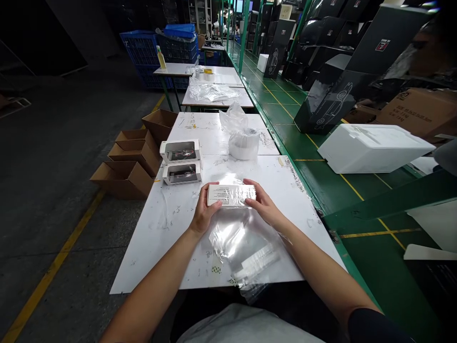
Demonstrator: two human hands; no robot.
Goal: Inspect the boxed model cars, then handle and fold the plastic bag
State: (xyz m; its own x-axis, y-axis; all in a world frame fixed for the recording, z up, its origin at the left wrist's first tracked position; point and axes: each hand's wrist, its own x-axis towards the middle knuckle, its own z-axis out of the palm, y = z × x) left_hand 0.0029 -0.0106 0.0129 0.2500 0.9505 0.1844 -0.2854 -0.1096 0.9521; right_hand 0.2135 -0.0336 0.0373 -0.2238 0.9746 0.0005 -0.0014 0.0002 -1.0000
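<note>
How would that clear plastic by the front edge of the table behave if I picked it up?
The clear plastic would probably flop: its wrinkled end droops past the table edge. It looks thin and see-through, so it's likely very light. Its glossy shine suggests it may feel slippery.

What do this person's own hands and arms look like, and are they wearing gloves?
No gloves: the left hand and right hand are bare, with no visible rings or watch. A dark sleeve shows on the right arm; no left sleeve is visible.
</note>
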